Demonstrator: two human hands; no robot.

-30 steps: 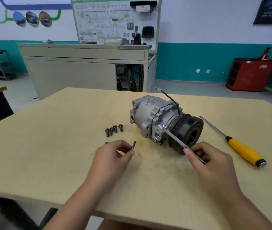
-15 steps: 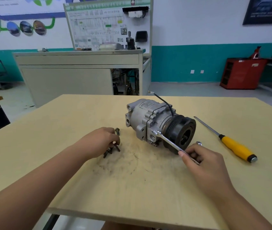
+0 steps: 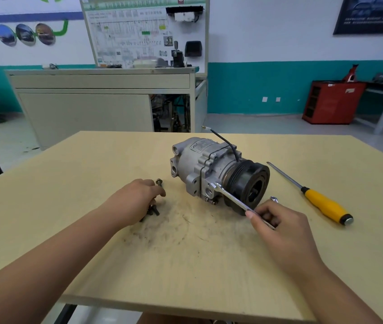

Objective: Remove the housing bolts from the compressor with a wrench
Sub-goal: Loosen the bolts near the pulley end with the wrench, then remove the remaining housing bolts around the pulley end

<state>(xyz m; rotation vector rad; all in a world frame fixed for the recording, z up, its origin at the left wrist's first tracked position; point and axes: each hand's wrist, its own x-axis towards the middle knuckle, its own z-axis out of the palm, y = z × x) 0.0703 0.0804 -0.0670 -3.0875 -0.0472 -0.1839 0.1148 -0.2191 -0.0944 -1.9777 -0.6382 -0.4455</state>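
Note:
The grey compressor lies on its side on the wooden table, its black pulley facing right. My right hand grips the handle of a silver wrench. The wrench's open end sits on the housing flange beside the pulley. My left hand rests, fingers curled down, on a small pile of removed bolts. One bolt lies just past its fingertips. The fingers hide whether they hold a bolt.
A screwdriver with a yellow handle lies on the table to the right of the compressor. A black wire sticks up from the housing. A grey workbench and a red cabinet stand beyond the table.
My left hand carried a pinched bolt away from me to the bolt pile and now rests there. My right hand has kept the wrench on the compressor throughout.

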